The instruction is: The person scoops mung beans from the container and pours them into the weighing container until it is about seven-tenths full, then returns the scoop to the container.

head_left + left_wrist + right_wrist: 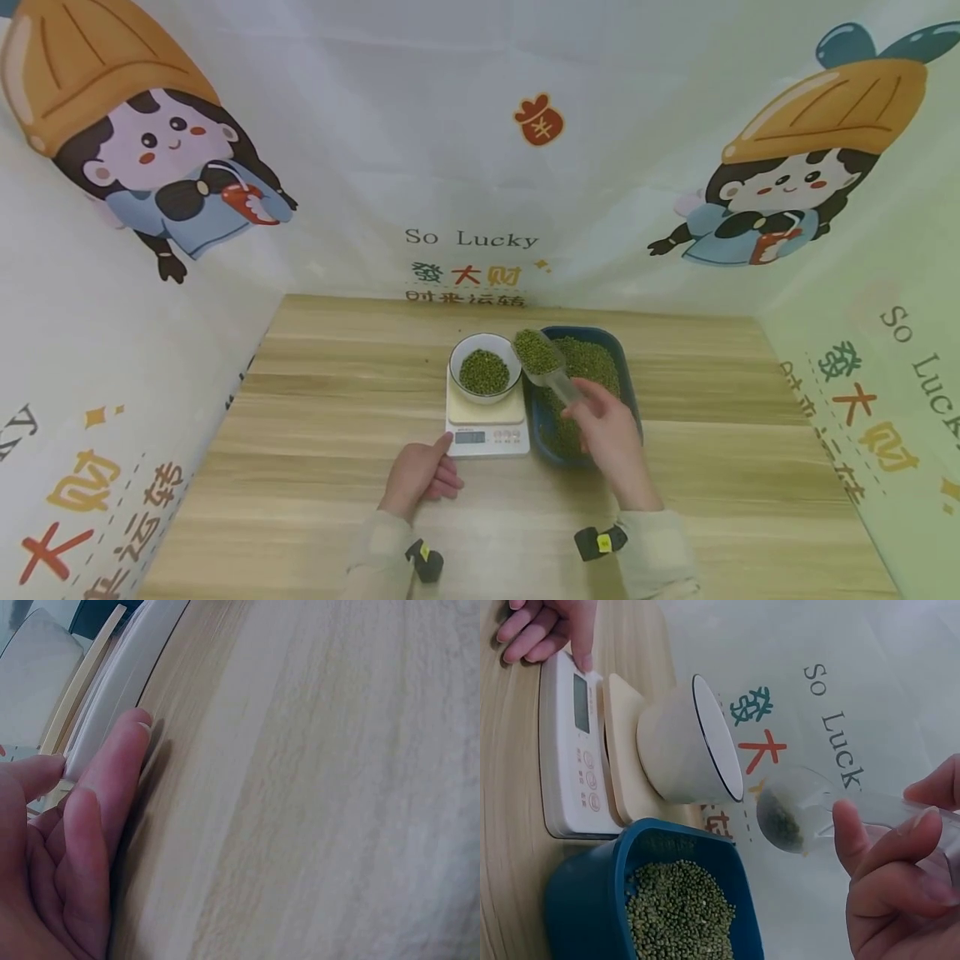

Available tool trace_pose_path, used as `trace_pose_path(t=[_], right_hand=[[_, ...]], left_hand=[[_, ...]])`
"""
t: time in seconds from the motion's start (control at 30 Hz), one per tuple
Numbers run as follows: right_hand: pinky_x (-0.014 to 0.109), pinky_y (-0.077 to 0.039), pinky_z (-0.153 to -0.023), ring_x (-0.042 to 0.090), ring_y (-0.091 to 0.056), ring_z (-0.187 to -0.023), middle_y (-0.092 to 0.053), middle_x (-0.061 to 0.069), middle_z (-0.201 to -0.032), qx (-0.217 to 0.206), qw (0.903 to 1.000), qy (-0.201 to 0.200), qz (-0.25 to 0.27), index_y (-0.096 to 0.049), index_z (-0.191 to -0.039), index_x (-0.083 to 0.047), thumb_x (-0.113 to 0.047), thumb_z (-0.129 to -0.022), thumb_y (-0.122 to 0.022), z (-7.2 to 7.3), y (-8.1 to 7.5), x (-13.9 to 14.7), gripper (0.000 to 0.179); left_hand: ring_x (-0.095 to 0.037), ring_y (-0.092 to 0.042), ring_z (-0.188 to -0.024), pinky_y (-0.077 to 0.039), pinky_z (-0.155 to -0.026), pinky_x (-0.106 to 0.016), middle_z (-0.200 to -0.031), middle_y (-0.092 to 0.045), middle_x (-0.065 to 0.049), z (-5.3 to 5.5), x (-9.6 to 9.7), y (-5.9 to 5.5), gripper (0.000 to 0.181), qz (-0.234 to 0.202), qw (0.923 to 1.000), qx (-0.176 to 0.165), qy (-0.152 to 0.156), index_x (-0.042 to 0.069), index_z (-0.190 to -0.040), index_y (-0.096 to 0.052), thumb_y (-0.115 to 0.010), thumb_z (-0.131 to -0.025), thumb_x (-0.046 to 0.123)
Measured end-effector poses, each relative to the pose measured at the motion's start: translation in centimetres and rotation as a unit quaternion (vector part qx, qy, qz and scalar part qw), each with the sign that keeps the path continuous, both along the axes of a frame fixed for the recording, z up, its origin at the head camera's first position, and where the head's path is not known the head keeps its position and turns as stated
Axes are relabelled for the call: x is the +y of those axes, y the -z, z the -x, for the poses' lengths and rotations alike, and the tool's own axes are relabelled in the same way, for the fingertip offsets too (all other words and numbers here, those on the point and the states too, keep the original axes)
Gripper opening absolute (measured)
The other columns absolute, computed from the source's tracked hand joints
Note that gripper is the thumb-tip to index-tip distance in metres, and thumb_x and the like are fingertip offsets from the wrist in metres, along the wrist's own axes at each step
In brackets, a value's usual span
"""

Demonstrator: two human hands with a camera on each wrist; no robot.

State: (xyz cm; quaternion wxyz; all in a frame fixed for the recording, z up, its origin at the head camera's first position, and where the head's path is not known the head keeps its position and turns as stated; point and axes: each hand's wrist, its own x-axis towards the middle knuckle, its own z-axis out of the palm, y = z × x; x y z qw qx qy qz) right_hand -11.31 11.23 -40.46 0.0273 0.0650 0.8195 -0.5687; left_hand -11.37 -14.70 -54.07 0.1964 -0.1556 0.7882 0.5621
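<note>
My right hand (611,433) grips the handle of a clear plastic scoop (557,379), which carries a heap of green mung beans (537,352). The scoop is held beside the right rim of a white bowl (485,397), over the edge of a blue bin (636,398) of mung beans. More beans lie in the bowl, which stands on a white kitchen scale (489,442). At the scale's front left corner, my left hand (420,477) touches it with the thumb, the other fingers loosely bent beside it. The digits on the display are too small to read.
All of this stands on a wood-grain table (322,400). The blue bin sits close to the scale's right side. Printed cloth walls (360,167) rise behind the table and at both sides.
</note>
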Motion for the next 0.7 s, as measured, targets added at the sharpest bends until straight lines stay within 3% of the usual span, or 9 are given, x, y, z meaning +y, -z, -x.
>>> trace_pose_path(t=[0.23, 0.7], right_hand=[[0.026, -0.038, -0.039, 0.013, -0.041, -0.040, -0.065, 0.002, -0.088, -0.011, 0.9979, -0.030, -0.056, -0.049, -0.124, -0.020, -0.020, -0.085, -0.051, 0.21, 0.25, -0.70, 0.039], [0.026, -0.038, -0.036, 0.013, -0.040, -0.038, -0.064, 0.000, -0.085, -0.002, 0.9942, -0.058, -0.091, -0.048, -0.125, -0.018, -0.019, -0.085, -0.049, 0.15, 0.26, -1.03, 0.040]], left_hand=[[-0.021, -0.064, -0.055, -0.052, -0.047, -0.029, -0.064, -0.066, -0.008, -0.06, -0.04, -0.17, 0.059, -0.005, 1.0000, -0.002, -0.002, 0.001, -0.078, -0.062, -0.040, -0.088, 0.056], [-0.020, -0.065, -0.055, -0.051, -0.047, -0.029, -0.064, -0.066, -0.008, 0.04, -0.08, -0.03, 0.061, -0.004, 1.0000, -0.004, 0.000, 0.001, -0.078, -0.062, -0.040, -0.087, 0.057]])
